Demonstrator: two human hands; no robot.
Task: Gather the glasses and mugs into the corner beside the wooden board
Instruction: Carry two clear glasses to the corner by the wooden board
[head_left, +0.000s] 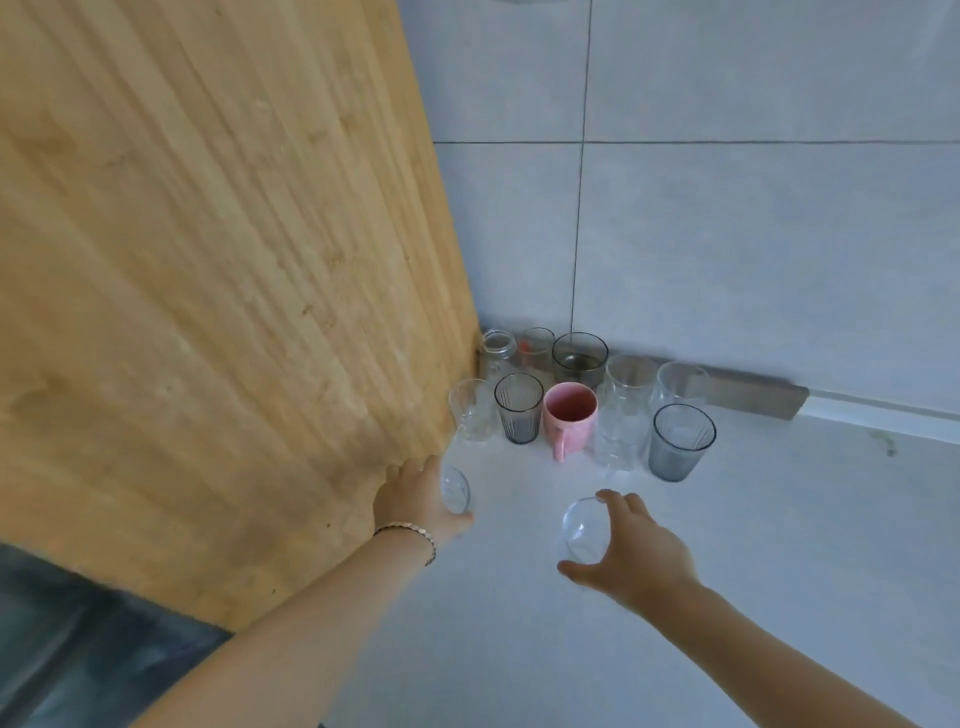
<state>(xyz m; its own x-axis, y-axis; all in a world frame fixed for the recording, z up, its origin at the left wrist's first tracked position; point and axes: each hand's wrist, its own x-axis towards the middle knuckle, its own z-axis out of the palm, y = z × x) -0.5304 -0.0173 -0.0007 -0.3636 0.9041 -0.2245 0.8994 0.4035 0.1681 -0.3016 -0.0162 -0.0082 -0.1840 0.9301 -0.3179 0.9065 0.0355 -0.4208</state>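
Both forearms reach in: left hand (415, 496) grips a clear glass (455, 488) against the board (208, 260), right hand (631, 553) has fingers (613, 501) around another (584, 527). Beyond, empty tumblers and a pink mug (569, 415) crowd the table (779, 545) corner.

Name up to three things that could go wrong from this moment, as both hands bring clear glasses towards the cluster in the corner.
1. The right hand grips its clear glass from above by the rim; it might slip.
2. The left hand holds a glass close against the wooden board and could knock it.
3. The cluster is tight around the pink mug; a careless placement may topple neighbours.
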